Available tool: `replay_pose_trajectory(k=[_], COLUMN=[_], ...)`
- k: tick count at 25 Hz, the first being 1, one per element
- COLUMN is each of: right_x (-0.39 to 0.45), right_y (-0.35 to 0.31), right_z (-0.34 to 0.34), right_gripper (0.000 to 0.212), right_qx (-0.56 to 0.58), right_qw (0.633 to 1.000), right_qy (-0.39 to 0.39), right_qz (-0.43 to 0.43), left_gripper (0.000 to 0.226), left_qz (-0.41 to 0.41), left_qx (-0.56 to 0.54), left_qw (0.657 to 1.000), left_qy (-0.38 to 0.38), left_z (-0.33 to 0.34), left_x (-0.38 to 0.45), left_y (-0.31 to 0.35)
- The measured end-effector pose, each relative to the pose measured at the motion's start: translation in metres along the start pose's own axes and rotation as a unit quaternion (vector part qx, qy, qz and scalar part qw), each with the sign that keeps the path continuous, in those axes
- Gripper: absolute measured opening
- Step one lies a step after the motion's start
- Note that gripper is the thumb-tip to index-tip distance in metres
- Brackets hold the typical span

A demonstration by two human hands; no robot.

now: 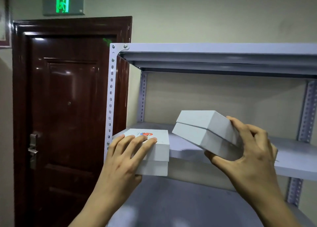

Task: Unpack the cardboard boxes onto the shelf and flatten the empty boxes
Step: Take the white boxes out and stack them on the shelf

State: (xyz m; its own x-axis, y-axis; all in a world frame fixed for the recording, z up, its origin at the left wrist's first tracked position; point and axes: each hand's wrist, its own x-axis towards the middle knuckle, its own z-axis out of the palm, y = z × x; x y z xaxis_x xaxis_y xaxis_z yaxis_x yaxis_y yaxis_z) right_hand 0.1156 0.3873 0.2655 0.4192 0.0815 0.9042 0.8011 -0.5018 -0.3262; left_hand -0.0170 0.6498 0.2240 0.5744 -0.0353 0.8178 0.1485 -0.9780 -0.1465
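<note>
Shelf (291, 165) of grey metal, its middle board receiving two white lidded boxes. At the board's left front corner, the left hand (123, 159) grips the printed-lid box (154, 151), fingers spread flat on the lid and thumb beneath; this box overhangs the edge. The right hand (248, 151) clamps the plain box (205, 132), tilted above the board, fingers on top, thumb under its near corner.

A glossy dark red-brown door (68, 106) with a metal handle (33, 149) fills the left side, set in a pale beige wall (205, 17); above it hangs a grey box with a lit green exit sign (62, 4); a framed picture's edge (4, 20) shows at far left. The light is dim and soft.
</note>
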Motion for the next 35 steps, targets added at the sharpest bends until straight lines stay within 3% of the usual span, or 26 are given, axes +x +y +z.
replay_pose_trajectory(k=[10, 17, 21, 25, 27, 31, 35], right_x=[0.046, 0.053, 0.063, 0.069, 0.070, 0.072, 0.068], right_y=[-0.018, -0.027, -0.030, -0.037, -0.042, -0.055, -0.067], right_z=[0.046, 0.078, 0.099, 0.118, 0.127, 0.142, 0.152], right_gripper=[0.100, 0.098, 0.097, 0.092, 0.094, 0.095, 0.091], right_qx=[-0.046, -0.085, -0.114, -0.128, -0.107, -0.068, -0.059], right_qw=[0.997, 0.993, 0.989, 0.987, 0.991, 0.990, 0.979], right_qy=[0.010, -0.005, -0.015, -0.015, -0.039, -0.074, -0.150], right_qz=[-0.055, -0.079, -0.091, -0.092, -0.073, -0.094, -0.125], left_gripper=[0.114, 0.125, 0.125, 0.108, 0.100, 0.089, 0.072], left_qz=[0.029, -0.019, -0.039, -0.027, -0.063, -0.227, -0.249], left_qx=[-0.012, 0.019, -0.033, -0.126, -0.250, -0.426, -0.476], left_qw=[0.998, 1.000, 0.999, 0.992, 0.965, 0.870, 0.840], left_qy=[0.046, 0.005, -0.019, 0.010, 0.036, 0.099, 0.078], left_z=[0.016, 0.065, 0.081, 0.088, 0.084, 0.077, 0.075], left_x=[0.022, 0.049, 0.060, 0.057, 0.058, 0.063, 0.064], left_y=[-0.020, -0.024, -0.028, -0.041, -0.041, -0.046, -0.050])
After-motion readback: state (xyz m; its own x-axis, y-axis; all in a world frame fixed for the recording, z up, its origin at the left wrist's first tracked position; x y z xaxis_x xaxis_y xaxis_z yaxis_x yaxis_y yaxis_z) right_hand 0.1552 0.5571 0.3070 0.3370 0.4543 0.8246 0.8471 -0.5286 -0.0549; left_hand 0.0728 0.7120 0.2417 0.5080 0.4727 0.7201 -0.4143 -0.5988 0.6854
